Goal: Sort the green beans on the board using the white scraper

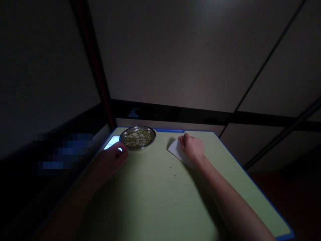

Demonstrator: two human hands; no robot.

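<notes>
My left hand [115,156] is at the left side of the table, just in front of a round metal plate [122,146]. Its thumb and fingers curl together in a ring, and whether anything small is between them is too dark to see. The plate holds many small green and white bits [137,138]. My right hand [192,146] is closed over a white sheet, perhaps paper [176,149], covering part of it. Its fingertips are pressed together at the sheet's far side; what they hold, if anything, is hidden.
A lit phone-like screen [112,142] lies left of the plate, partly behind my left hand. Several dark specks [175,175] dot the pale green table [150,201] near the sheet. The table has a blue edge, and panelled walls [170,60] stand behind it. Light is dim.
</notes>
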